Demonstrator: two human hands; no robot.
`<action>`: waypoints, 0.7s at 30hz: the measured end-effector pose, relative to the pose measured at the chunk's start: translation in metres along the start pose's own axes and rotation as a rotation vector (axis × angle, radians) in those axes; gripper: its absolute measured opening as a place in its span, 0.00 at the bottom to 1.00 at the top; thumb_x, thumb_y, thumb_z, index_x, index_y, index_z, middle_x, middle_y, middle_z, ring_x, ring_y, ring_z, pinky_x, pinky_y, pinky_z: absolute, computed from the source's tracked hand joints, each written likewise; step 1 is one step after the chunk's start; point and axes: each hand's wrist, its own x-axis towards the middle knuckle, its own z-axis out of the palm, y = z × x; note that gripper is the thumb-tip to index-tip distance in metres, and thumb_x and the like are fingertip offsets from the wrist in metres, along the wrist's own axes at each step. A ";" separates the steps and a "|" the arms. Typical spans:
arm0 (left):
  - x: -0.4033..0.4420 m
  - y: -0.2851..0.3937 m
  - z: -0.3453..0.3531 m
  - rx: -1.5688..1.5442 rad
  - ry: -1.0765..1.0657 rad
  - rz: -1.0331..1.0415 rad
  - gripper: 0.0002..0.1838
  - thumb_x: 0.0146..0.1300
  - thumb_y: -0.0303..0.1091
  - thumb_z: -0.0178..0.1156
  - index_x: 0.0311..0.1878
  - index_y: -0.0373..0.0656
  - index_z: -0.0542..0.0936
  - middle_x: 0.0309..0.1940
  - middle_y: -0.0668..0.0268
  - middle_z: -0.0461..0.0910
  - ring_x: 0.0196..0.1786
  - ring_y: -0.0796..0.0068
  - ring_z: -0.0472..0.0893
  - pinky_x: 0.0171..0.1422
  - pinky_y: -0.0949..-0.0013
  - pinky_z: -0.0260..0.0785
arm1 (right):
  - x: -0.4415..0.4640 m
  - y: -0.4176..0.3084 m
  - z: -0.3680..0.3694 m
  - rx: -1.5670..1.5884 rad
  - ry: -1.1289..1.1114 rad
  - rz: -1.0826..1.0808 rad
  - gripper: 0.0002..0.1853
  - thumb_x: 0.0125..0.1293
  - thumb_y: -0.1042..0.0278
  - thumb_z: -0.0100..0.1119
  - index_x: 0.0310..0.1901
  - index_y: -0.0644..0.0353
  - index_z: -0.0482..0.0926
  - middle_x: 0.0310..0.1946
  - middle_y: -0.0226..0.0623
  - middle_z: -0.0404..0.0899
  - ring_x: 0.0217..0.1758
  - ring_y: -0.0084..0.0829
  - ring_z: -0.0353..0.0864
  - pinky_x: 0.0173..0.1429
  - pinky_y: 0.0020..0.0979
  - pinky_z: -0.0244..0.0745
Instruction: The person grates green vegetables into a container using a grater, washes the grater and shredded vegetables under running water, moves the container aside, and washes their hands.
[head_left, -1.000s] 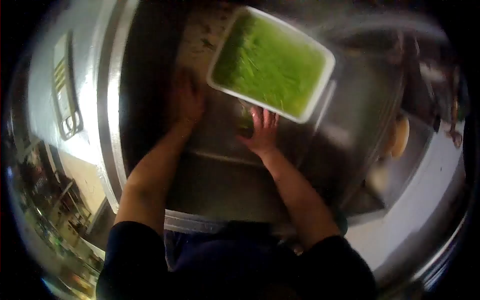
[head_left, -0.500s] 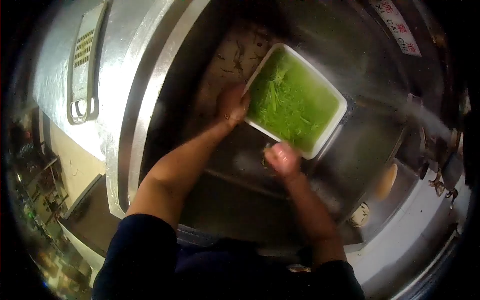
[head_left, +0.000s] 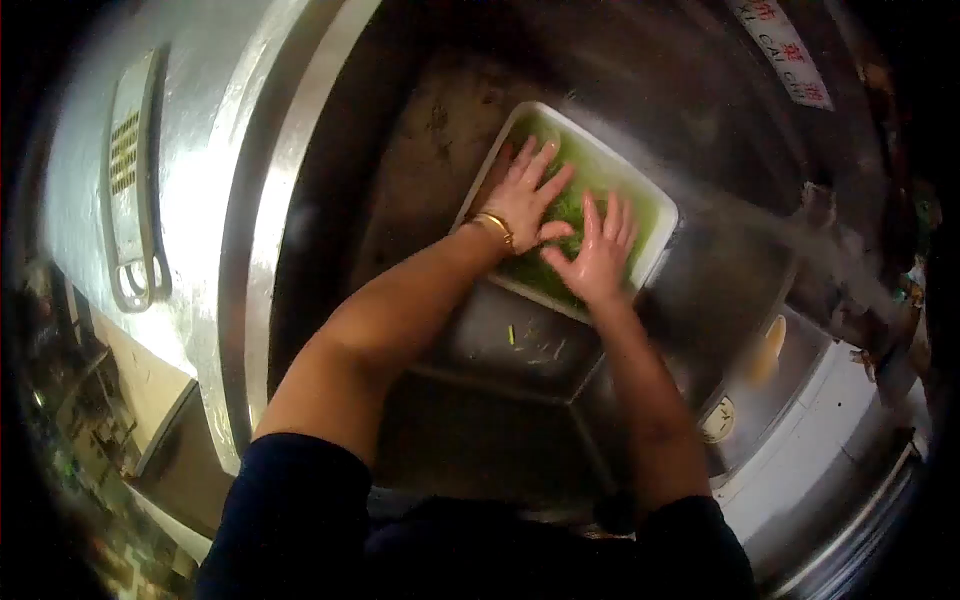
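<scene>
A white rectangular tub (head_left: pixel 662 232) stands in a dark metal sink (head_left: pixel 480 345). Green water with shredded green vegetable (head_left: pixel 572 195) fills the tub, and both hands partly cover it. My left hand (head_left: pixel 522 205), with a gold bracelet at the wrist, spreads its fingers over the tub's left side. Over the right side, my right hand (head_left: pixel 598 250) has its fingers stretched and its thumb out. Neither hand grips anything. Whether the palms touch the shreds or only the water, I cannot tell.
A slicer with a slotted plate (head_left: pixel 125 170) lies on the metal counter (head_left: pixel 190 150) at left. A small green scrap (head_left: pixel 511 334) lies on the sink floor. A sign (head_left: pixel 785 50) is at the upper right. A pale oval object (head_left: pixel 768 350) sits by the right edge.
Both hands have moved from the tub's near and left rims to over its contents, fingers now spread. The tub sits slightly further left in view.
</scene>
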 end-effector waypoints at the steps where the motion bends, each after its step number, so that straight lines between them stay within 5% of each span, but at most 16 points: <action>1: 0.004 -0.005 0.006 -0.017 0.017 0.012 0.44 0.52 0.62 0.58 0.70 0.55 0.57 0.71 0.52 0.47 0.71 0.41 0.50 0.71 0.44 0.48 | -0.002 -0.001 -0.002 0.037 -0.001 0.055 0.48 0.39 0.40 0.69 0.66 0.42 0.63 0.67 0.44 0.55 0.68 0.61 0.51 0.66 0.64 0.46; 5: 0.026 -0.011 0.020 -0.034 0.081 0.029 0.39 0.53 0.60 0.60 0.66 0.55 0.64 0.67 0.47 0.54 0.67 0.40 0.57 0.69 0.47 0.53 | 0.019 0.014 0.015 -0.046 -0.034 0.017 0.51 0.38 0.39 0.71 0.65 0.48 0.61 0.63 0.50 0.59 0.67 0.60 0.54 0.64 0.61 0.52; 7: 0.035 -0.025 0.023 -0.099 0.080 0.008 0.37 0.54 0.59 0.60 0.64 0.53 0.66 0.66 0.45 0.55 0.65 0.40 0.60 0.68 0.50 0.56 | 0.032 0.023 0.022 -0.035 -0.129 0.062 0.51 0.39 0.40 0.71 0.67 0.41 0.59 0.64 0.48 0.59 0.66 0.59 0.56 0.64 0.61 0.54; 13: 0.056 -0.030 -0.002 -0.205 0.221 0.001 0.31 0.55 0.44 0.64 0.62 0.46 0.68 0.65 0.45 0.56 0.63 0.43 0.63 0.65 0.56 0.61 | 0.074 0.027 -0.019 -0.030 -0.032 -0.155 0.46 0.44 0.48 0.70 0.67 0.47 0.59 0.63 0.49 0.60 0.67 0.53 0.57 0.66 0.51 0.55; 19: 0.037 -0.027 0.009 -0.102 0.352 0.038 0.29 0.60 0.42 0.58 0.65 0.50 0.65 0.67 0.45 0.54 0.66 0.42 0.60 0.67 0.54 0.58 | 0.049 0.037 -0.003 0.154 0.160 0.193 0.40 0.54 0.53 0.63 0.67 0.54 0.59 0.65 0.57 0.56 0.67 0.59 0.55 0.69 0.52 0.51; 21: 0.044 -0.023 0.015 -0.222 0.214 -0.021 0.29 0.61 0.42 0.56 0.66 0.51 0.65 0.68 0.45 0.53 0.67 0.42 0.58 0.68 0.54 0.57 | 0.050 0.026 0.007 0.327 0.175 0.175 0.39 0.54 0.52 0.63 0.66 0.54 0.59 0.65 0.59 0.55 0.67 0.61 0.52 0.69 0.55 0.48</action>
